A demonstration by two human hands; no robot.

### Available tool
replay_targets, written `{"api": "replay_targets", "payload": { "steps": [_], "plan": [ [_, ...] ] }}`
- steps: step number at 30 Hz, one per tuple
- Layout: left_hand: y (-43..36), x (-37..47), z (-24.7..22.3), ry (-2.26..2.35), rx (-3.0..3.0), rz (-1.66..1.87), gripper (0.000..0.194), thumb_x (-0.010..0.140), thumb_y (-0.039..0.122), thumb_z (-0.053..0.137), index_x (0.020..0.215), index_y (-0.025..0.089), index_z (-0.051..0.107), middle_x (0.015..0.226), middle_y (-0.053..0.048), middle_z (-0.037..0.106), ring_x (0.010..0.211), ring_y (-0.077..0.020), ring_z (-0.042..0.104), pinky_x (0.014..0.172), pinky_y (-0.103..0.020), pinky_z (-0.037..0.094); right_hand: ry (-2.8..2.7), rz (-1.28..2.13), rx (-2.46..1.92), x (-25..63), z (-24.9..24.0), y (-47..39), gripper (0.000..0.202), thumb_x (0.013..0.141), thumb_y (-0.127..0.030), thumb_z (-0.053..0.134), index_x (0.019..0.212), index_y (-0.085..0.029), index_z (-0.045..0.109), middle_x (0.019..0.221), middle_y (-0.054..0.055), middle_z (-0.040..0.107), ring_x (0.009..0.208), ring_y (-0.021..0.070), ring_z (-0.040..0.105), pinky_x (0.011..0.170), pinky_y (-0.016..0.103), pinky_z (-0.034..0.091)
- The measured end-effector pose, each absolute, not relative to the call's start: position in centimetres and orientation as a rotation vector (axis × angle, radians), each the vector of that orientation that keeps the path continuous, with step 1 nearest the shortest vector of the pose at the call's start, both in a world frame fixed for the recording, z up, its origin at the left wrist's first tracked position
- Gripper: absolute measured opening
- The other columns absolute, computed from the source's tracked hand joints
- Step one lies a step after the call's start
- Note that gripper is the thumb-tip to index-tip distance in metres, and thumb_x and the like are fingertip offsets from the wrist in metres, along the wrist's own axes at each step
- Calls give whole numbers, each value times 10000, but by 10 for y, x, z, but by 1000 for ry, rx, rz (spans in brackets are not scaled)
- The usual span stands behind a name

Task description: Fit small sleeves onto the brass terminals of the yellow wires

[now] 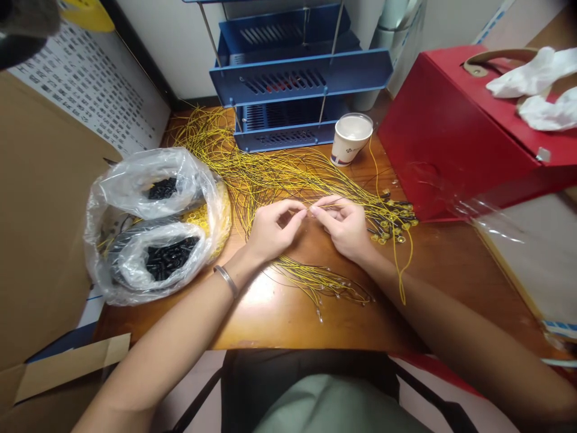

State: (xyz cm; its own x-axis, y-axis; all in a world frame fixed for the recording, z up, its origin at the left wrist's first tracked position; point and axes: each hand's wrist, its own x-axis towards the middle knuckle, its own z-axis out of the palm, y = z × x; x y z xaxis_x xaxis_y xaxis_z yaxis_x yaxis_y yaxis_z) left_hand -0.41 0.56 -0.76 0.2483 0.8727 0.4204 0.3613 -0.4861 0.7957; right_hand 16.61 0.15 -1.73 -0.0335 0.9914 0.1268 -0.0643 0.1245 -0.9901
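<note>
Over the middle of the desk, my left hand and my right hand meet almost fingertip to fingertip. My right thumb and fingers pinch a thin yellow wire. My left thumb and forefinger are pressed together; what is between them is too small to make out. Beyond the hands spreads a large bundle of yellow and black wires. Its right ends carry yellow ring-shaped parts with black sleeves. Nearer me lies a smaller bunch of wires with small clear tips.
At left, a clear plastic bag holds smaller bags of black parts and yellow rings. Behind stand a blue tiered rack and a paper cup. A red box is at right, cardboard at far left.
</note>
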Motion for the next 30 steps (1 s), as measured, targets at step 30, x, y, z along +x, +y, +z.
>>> {"api": "replay_targets", "payload": {
  "steps": [30],
  "plan": [
    [6,-4,-5,1106,1796,1153,161,904,290,636,900,144,703,811,-40,737,636,-111,636,597,-221,489,-1290,1123,-1063,165,-19,2,231,784,-393,769,839,-180,700,795,45,708,605,116,609,476,231,442]
  ]
}}
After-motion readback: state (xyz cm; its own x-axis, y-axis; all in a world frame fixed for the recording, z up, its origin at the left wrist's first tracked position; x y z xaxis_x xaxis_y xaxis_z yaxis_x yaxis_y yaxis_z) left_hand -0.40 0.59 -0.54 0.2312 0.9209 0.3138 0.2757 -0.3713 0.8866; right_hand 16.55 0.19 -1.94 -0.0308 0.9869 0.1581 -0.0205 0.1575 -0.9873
